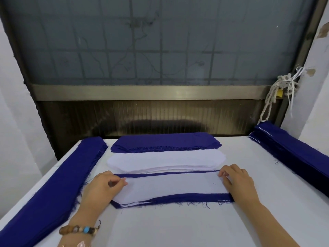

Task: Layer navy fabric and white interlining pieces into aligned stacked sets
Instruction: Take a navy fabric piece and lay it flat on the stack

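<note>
A white interlining piece lies on top of a navy fabric piece, whose edges show as a thin strip behind and a wider frayed strip in front. My left hand pinches the left end of the white piece with curled fingers. At the right end, my right hand pinches the white piece near its far corner. Behind this set sits a stack of white interlining, and behind that a stack of navy pieces.
A long pile of navy strips runs along the left side of the white table. Another tall navy pile lies along the right edge. A dark window wall stands behind the table, with a knotted rope hanging at the right.
</note>
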Tool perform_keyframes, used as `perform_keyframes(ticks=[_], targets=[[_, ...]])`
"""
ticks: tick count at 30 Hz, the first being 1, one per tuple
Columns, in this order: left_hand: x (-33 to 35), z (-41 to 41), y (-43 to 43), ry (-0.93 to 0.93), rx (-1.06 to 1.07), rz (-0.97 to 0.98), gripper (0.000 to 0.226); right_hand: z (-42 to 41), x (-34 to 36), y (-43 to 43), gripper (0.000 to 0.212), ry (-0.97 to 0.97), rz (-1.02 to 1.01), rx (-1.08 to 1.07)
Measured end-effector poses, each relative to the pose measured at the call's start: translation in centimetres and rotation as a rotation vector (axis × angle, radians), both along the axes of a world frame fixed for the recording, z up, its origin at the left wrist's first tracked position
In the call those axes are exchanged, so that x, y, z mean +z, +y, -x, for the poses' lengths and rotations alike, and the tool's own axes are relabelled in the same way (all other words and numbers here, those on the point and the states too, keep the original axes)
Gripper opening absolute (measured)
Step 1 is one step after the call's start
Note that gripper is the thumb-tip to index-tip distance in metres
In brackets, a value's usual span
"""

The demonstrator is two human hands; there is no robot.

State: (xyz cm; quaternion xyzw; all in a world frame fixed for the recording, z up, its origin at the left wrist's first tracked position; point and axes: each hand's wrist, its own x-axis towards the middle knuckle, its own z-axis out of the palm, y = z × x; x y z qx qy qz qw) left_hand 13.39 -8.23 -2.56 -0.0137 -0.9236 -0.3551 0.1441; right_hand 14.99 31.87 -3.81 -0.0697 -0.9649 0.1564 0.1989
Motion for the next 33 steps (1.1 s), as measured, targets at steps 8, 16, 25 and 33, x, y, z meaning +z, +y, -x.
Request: perform_keyframes(ticks=[8,16,25,33], targets=[[0.8,1.3,1.4,0.011,0.076,0.333,0.04,1.4,1.5,-0.9,0.021,-0.061,-0.345,-0.087],[2.4,5.9,5.1,0.155,0.135,0.317,0.022,6.5,3.4,-4.2,0.022,0.032,-0.224,-0.048],[1.8,14.1,10.6,0.097,-0.071,0.396,0.038,14.7,2.7,-8.9,0.046,0.046,-0.065,0.202],[1.6,18.4,13.2,0.128,-0.011,0.325,0.01,20.1,2.8,-10.3,0.028,-0.035,-0.023,0.243]])
